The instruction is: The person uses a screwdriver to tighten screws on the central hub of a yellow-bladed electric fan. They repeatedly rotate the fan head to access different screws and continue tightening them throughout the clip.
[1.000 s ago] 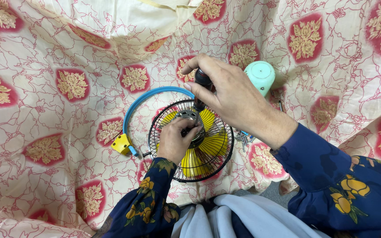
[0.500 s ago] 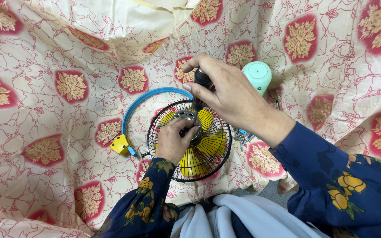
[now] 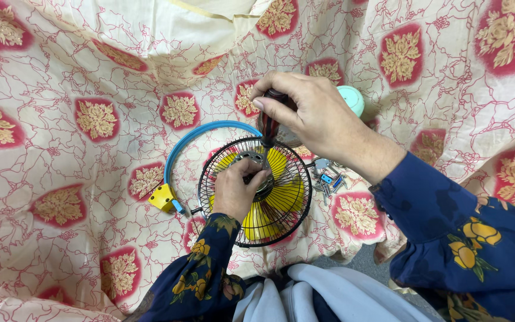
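A small fan with a black wire grille (image 3: 296, 206) and yellow blades (image 3: 281, 197) lies face up on the patterned cloth. My left hand (image 3: 233, 191) rests on the grille and grips the silver hub at its centre (image 3: 251, 158). My right hand (image 3: 308, 113) is closed around the dark handle of a screwdriver (image 3: 269, 122), held upright with its tip pointing down at the hub. A blue ring (image 3: 201, 134) with a yellow clip (image 3: 162, 197) lies behind and to the left of the fan.
A mint-green round part (image 3: 353, 98) lies behind my right hand. A small pile of screws and bits (image 3: 326, 179) sits right of the fan. The cream cloth with red flower patches (image 3: 78, 179) covers the whole surface. Grey fabric (image 3: 305, 298) is on my lap.
The view has shifted slightly. Both hands stay on the fan hub and screwdriver with only small movement.
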